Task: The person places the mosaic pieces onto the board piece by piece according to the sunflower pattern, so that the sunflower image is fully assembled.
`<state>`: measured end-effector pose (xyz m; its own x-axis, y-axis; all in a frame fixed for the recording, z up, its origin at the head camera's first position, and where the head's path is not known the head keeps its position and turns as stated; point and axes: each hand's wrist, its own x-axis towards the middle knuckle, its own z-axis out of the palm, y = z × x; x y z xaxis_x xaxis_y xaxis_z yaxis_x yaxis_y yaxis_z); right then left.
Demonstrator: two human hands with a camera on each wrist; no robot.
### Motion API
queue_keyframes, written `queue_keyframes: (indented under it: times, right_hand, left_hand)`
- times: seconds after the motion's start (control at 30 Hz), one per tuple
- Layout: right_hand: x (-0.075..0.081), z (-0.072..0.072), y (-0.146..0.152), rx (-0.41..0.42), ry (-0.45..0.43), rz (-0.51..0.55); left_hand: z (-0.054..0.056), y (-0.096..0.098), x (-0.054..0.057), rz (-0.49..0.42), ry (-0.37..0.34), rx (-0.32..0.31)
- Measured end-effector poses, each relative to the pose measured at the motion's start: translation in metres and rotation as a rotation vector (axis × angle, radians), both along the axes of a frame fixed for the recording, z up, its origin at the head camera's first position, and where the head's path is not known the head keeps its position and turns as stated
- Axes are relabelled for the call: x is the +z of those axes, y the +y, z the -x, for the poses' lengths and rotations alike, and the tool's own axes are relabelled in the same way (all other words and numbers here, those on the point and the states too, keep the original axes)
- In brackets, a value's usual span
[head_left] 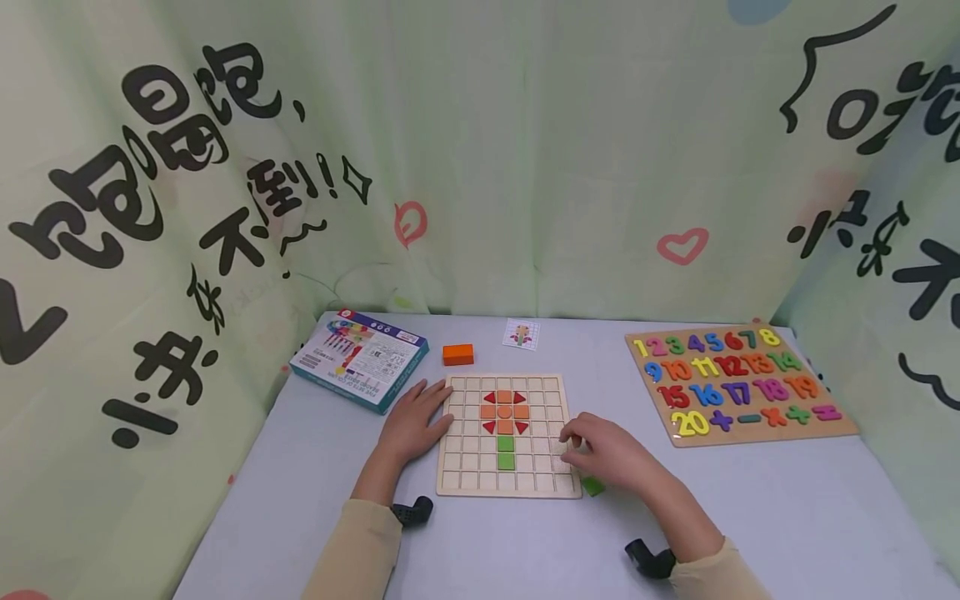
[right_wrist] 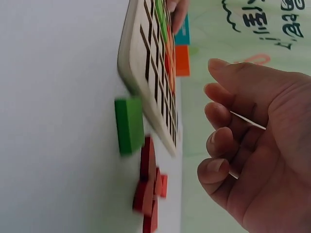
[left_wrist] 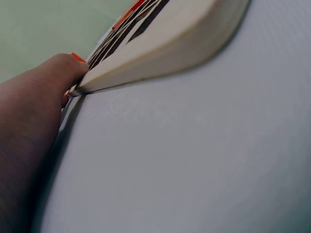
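Note:
A wooden grid board lies flat on the table. Orange and red pieces form a flower shape on it, with two green squares in a column below. My left hand rests at the board's left edge, thumb touching the rim, fingers relaxed. Above the board's right edge hovers my right hand, fingers loosely curled; the right wrist view shows nothing between them. A loose green block lies beside the board's near right corner. Several red pieces sit beyond it, hidden by the right hand in the head view.
Behind the board are an orange block and a small pattern card. A puzzle box lies at the back left. On the right is a wooden board with colourful numbers. Curtains with printed writing surround the table.

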<state>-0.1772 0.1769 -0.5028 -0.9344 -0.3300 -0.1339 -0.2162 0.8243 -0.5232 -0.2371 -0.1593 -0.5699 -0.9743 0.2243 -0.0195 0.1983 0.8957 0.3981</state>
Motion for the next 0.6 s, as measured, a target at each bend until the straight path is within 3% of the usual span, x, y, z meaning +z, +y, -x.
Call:
queue_keyframes:
  times: [0.3, 0.6]
  right_hand:
    - [-0.004, -0.005, 0.042, 0.036, -0.062, 0.012]
    - [-0.017, -0.008, 0.053, 0.107, -0.144, 0.058]
  left_hand:
    - [0.000, 0.000, -0.001, 0.008, 0.004, -0.002]
    - [0.001, 0.000, -0.003, 0.015, 0.017, -0.006]
